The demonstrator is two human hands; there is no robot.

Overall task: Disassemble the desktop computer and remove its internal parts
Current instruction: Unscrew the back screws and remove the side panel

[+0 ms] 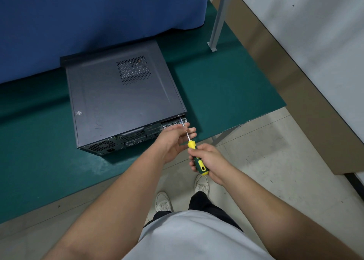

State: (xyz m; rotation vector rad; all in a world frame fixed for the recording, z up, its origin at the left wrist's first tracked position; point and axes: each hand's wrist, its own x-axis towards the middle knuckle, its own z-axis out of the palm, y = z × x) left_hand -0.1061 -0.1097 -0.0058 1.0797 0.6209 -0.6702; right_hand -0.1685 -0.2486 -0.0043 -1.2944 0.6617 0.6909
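**Two hands on one screwdriver at the rear corner of the case**

Both hands meet just off the near right corner of the desktop computer [122, 100]. The right hand [208, 159] is wrapped around the green-and-yellow handle of a screwdriver [194, 151], fingers curled tight about the grip. The left hand [173, 141] reaches in from the left with fingers extended and only loosely bent; the metal shaft runs across its fingertips, which seem to steady it, though whether they truly pinch it is hard to judge from this angle. The tip of the shaft sits at the top right corner of the computer's rear panel, where a small screw [179, 115] appears to be.

The computer lies flat on its side on a green mat [216, 86], side cover still on, a perforated vent grille [134, 69] facing up. Its rear panel, with fan grille and ports, faces the person.

Behind the case hangs a blue cloth [88, 19]. A grey metal post [219, 17] is bolted down on the mat to the right. Below the arms show a pale shirt, dark trousers and white shoes [201, 185] on a tiled floor [266, 151].
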